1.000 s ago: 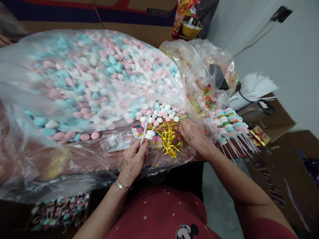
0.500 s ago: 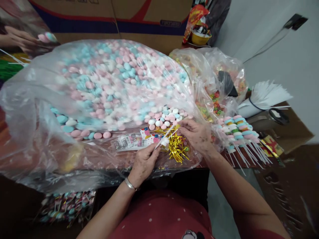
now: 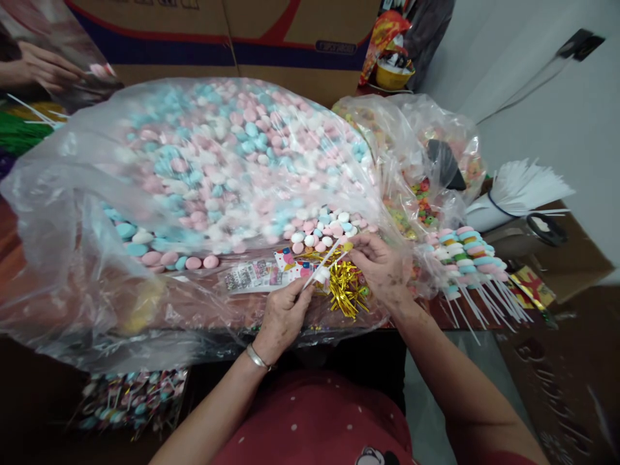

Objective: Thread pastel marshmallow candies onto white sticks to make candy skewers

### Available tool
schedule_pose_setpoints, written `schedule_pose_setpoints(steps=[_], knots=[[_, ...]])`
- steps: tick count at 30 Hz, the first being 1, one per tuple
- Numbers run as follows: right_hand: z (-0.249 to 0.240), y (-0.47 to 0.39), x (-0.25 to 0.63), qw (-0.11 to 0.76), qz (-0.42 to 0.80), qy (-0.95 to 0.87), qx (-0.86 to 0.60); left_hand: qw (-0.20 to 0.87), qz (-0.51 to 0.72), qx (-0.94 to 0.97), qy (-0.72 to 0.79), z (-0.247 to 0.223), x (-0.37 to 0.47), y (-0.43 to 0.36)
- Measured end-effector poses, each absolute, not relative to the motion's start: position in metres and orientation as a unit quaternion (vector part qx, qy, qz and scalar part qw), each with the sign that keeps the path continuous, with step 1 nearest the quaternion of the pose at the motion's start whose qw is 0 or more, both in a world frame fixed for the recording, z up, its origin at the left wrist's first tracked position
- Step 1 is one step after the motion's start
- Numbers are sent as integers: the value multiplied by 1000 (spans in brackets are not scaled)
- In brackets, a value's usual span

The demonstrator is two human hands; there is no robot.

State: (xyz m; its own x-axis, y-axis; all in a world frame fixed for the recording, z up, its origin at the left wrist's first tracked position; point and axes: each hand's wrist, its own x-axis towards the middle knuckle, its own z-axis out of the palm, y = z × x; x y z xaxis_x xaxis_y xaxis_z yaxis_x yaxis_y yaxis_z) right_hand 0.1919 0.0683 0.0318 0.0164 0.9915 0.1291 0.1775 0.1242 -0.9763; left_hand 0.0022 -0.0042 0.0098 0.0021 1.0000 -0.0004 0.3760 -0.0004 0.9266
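The left hand (image 3: 285,315) is clamping white sticks (image 3: 324,261) while the right hand (image 3: 380,266), drawn closer at its two o'clock, is pinching a yellowish piece (image 3: 347,247), apparently joining them.

The candy bag (image 3: 213,148) lies on the table (image 3: 8,239) — carton (image 3: 290,77) behind, skewers (image 3: 467,252) to the right — twist ties (image 3: 346,290) before the loose candies (image 3: 322,232).

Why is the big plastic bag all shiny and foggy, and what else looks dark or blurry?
Head view: light glares off the big plastic bag in pale streaks, and its cloudy film makes the candies inside look hazy; head view again: it is very dark under the table, and the lettering at lower right is dim and smeared.
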Motion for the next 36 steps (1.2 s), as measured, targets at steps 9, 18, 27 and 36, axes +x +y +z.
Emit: schedule_pose_setpoints(steps=[9,18,27,36], knots=[[31,60,186,479,396,-583,-524,387,403,591,582,9,3,-5],[40,67,189,468,469,-543,-517,389,406,598,571,9,0,-6],[42,74,184,512,545,-431,-506,398,397,593,577,11,1,-6],[40,71,188,479,519,-492,-510,403,400,590,574,13,1,-5]])
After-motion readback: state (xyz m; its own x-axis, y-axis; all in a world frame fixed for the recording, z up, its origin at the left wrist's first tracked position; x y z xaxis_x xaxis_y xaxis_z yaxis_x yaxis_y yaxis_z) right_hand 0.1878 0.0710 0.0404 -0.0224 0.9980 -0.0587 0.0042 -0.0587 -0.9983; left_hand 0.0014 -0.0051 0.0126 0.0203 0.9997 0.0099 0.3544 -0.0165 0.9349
